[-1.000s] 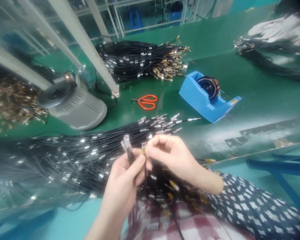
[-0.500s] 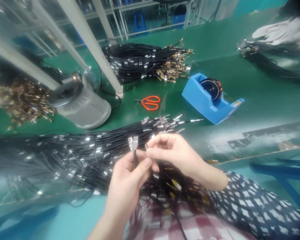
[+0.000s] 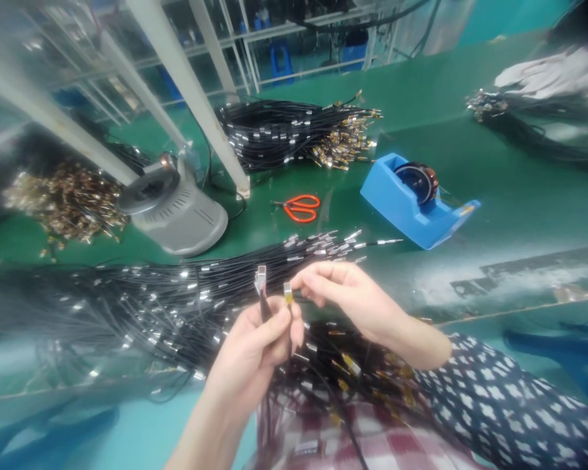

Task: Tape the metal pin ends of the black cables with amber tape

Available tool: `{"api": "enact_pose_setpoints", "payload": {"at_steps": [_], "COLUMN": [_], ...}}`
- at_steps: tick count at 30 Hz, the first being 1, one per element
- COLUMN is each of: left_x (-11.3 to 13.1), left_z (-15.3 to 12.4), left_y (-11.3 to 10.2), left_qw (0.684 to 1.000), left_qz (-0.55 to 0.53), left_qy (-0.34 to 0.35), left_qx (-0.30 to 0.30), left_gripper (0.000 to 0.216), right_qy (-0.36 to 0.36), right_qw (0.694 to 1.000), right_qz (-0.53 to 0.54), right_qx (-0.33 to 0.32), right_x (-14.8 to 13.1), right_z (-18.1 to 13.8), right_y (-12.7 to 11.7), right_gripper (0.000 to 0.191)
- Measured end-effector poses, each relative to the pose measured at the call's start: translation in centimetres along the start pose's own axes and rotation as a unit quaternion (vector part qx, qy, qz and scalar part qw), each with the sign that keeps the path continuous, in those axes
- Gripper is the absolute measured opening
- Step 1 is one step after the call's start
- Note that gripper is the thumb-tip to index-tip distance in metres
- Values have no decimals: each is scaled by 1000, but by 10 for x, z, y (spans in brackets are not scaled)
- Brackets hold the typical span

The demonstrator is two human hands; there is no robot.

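Note:
My left hand (image 3: 262, 336) is closed around several black cables with bare silver metal connectors (image 3: 261, 277) standing up above the fingers. Between its thumb and fingertips it also pinches one cable whose metal connector has yellow tape (image 3: 288, 297) at its base. My right hand (image 3: 345, 290) is just right of this taped connector, fingers loosely curled and slightly apart, with nothing visible in them. Whether a fingertip still touches the connector I cannot tell. More black cables with yellow-taped ends (image 3: 350, 364) lie below, across my lap and the table edge.
A large spread of black cables (image 3: 176, 294) covers the table's near left. Behind are orange-handled scissors (image 3: 301, 209), a blue tape dispenser (image 3: 411, 209), a grey round-topped machine (image 3: 181, 219) and another cable bundle (image 3: 284, 134). White posts (image 3: 191, 98) rise at the left. Pale gloves (image 3: 553, 72) lie far right.
My right fingers have opened and drawn off the taped connector, which now shows upright in my left hand's pinch. The view has shifted slightly.

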State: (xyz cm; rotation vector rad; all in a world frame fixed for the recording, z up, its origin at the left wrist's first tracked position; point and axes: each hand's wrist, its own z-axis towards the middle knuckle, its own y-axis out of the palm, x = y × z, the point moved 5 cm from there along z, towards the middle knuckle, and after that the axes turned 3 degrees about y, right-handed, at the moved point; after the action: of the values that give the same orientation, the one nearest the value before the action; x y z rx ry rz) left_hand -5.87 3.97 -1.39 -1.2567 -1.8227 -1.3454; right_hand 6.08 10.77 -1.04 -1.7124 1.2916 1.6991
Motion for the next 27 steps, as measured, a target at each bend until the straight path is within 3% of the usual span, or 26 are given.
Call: {"api": "enact_pose_setpoints", "payload": {"at_steps": [5, 10, 14, 17, 23, 27], "left_x": [0, 1, -2, -2, -5, -2], "left_z": [-1, -2, -1, -2, -7, -9], "left_y": [4, 1, 0, 0, 0, -8], "left_qw": [1000, 999, 999, 998, 996, 982], "left_qz": [23, 6, -2, -2, -28, 9], "left_qy": [17, 37, 24, 27, 39, 117], "left_qx": [-6, 28, 43, 54, 78, 149], "left_gripper": [18, 18, 17, 17, 21, 20], "right_qy": [-30, -31, -8, 8, 31, 29], "right_qw": [999, 998, 998, 996, 994, 993], "right_qz": [4, -22, -68, -77, -107, -113], "right_qx": [29, 44, -9, -32, -22, -16], "right_x": [-8, -15, -19, -21, -25, -29], "right_z": [-2, 0, 2, 4, 10, 11], "right_y": [-11, -24, -11, 1, 8, 7], "right_gripper": [33, 25, 15, 21, 30, 28]}}
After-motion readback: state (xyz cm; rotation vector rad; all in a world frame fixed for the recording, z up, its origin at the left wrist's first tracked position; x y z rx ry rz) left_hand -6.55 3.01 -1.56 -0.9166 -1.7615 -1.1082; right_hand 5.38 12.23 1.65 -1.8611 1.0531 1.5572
